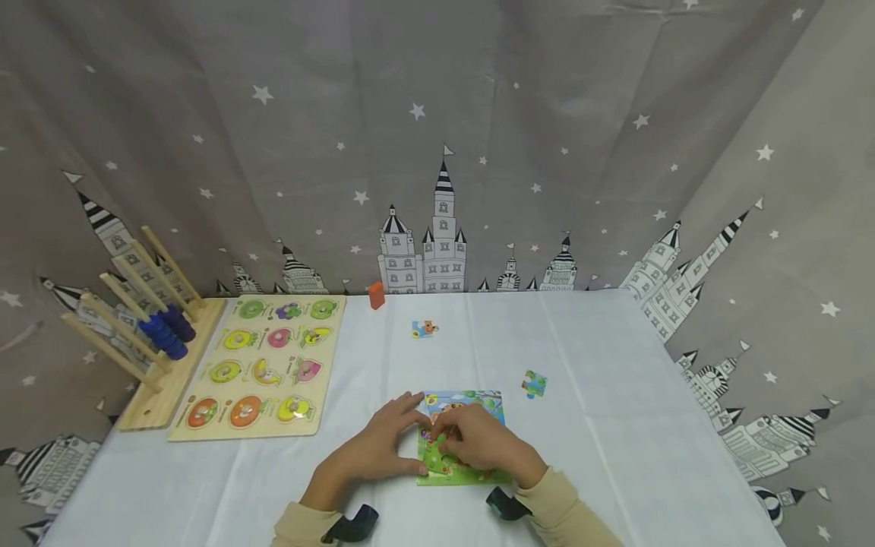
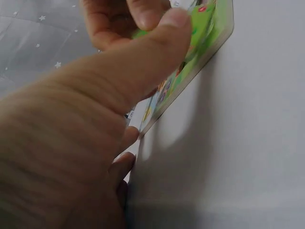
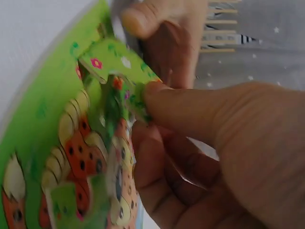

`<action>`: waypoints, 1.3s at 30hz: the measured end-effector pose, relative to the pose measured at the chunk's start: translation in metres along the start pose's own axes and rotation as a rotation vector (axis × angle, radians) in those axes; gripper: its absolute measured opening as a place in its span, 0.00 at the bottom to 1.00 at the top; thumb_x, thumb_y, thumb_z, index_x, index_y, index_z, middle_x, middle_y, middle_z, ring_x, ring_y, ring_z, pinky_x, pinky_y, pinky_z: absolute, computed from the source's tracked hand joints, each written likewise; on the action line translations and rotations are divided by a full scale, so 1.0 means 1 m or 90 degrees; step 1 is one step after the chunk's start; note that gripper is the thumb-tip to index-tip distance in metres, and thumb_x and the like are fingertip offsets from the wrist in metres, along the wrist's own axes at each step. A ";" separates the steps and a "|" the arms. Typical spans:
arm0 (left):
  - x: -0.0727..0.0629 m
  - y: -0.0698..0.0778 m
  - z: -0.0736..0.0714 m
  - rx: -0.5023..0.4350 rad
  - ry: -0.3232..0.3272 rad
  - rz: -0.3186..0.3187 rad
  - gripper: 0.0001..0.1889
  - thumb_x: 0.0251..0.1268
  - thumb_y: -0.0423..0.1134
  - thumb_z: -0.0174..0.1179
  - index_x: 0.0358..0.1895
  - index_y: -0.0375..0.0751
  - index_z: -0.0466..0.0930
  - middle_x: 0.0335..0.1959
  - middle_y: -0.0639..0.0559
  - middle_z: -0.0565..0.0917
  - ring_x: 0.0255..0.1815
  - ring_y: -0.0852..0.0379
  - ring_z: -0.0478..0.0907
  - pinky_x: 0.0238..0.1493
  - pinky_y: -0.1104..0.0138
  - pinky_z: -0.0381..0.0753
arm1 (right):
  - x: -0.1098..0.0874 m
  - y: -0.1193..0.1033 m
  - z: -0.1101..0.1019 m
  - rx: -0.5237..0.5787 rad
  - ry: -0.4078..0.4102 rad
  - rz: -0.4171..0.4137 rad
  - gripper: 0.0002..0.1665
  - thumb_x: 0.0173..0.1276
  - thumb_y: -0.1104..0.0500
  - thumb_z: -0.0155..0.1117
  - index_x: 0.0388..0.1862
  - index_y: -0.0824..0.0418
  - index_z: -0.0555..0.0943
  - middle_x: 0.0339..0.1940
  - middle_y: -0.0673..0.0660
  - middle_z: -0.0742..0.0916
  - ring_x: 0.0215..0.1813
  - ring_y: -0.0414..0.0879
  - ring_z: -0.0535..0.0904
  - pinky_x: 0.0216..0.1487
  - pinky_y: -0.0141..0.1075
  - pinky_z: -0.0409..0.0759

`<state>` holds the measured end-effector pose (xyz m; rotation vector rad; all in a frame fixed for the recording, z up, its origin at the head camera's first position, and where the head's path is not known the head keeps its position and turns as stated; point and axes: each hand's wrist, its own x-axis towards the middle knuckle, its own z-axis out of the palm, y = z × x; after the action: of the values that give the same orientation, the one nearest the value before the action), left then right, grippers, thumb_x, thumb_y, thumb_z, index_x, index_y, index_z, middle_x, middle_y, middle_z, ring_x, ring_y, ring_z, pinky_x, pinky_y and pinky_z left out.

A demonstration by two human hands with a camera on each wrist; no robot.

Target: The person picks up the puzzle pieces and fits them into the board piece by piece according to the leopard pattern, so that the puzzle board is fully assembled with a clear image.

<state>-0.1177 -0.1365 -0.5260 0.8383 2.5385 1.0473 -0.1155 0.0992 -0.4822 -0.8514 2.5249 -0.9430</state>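
A picture puzzle board (image 1: pixel 465 479) with a green lower part lies on the white table, between both hands. My right hand (image 1: pixel 481 437) pinches a green puzzle piece (image 3: pixel 114 59) with printed flowers between thumb and fingers, tilted over the board's left part. The left hand (image 1: pixel 376 448) lies along the board's left side with its fingers spread and its thumb (image 2: pixel 162 45) at the edge, close to that piece. An orange spotted animal (image 3: pixel 83 150) shows on the board in the right wrist view. My right hand hides much of the picture in the head view.
Two loose puzzle pieces lie beyond the board, one (image 1: pixel 424 329) farther back and one (image 1: pixel 535 384) to the right. A small red block (image 1: pixel 376 295) stands at the back edge. On the left are a fruit peg puzzle (image 1: pixel 256 372) and a wooden peg stand (image 1: pixel 146 406) with blue rings.
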 end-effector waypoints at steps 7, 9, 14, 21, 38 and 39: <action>0.002 0.001 0.004 0.032 0.029 0.012 0.14 0.63 0.54 0.69 0.48 0.60 0.77 0.78 0.40 0.65 0.81 0.31 0.55 0.79 0.35 0.52 | 0.003 -0.007 0.009 -0.116 -0.005 -0.035 0.10 0.67 0.64 0.70 0.44 0.53 0.91 0.37 0.43 0.89 0.40 0.31 0.76 0.56 0.31 0.77; 0.002 0.001 0.005 0.041 0.034 0.011 0.14 0.64 0.53 0.68 0.47 0.59 0.77 0.78 0.41 0.66 0.81 0.32 0.55 0.80 0.36 0.53 | 0.003 -0.009 0.011 -0.128 -0.003 -0.039 0.11 0.67 0.64 0.70 0.45 0.53 0.91 0.40 0.43 0.89 0.44 0.32 0.78 0.52 0.28 0.79; 0.002 0.003 0.005 0.054 0.048 0.006 0.14 0.63 0.52 0.69 0.47 0.58 0.77 0.78 0.41 0.66 0.81 0.32 0.56 0.79 0.37 0.54 | 0.002 -0.010 0.017 -0.156 0.034 -0.017 0.11 0.66 0.62 0.72 0.47 0.53 0.90 0.40 0.44 0.88 0.41 0.33 0.77 0.47 0.27 0.79; 0.003 0.006 0.009 0.065 0.059 -0.008 0.15 0.62 0.52 0.70 0.47 0.56 0.76 0.77 0.41 0.67 0.81 0.33 0.57 0.79 0.35 0.54 | -0.008 0.009 0.004 -0.076 0.073 0.016 0.14 0.64 0.58 0.76 0.48 0.57 0.86 0.37 0.48 0.85 0.35 0.34 0.73 0.37 0.28 0.75; 0.007 0.017 0.011 0.056 0.069 -0.037 0.16 0.59 0.46 0.72 0.47 0.55 0.77 0.77 0.39 0.66 0.80 0.31 0.57 0.80 0.34 0.49 | -0.044 0.059 -0.023 -0.058 0.112 0.096 0.21 0.61 0.47 0.78 0.52 0.52 0.87 0.45 0.47 0.83 0.42 0.39 0.75 0.46 0.35 0.78; 0.008 0.017 0.012 0.053 0.069 -0.038 0.16 0.59 0.46 0.72 0.47 0.55 0.78 0.77 0.39 0.66 0.80 0.31 0.57 0.80 0.34 0.49 | -0.047 0.058 -0.023 -0.058 0.106 0.096 0.22 0.60 0.47 0.78 0.52 0.52 0.87 0.45 0.46 0.83 0.43 0.40 0.76 0.48 0.36 0.79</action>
<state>-0.1116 -0.1152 -0.5229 0.7396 2.6960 1.0007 -0.1150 0.1752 -0.5007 -0.6199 2.7478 -0.8908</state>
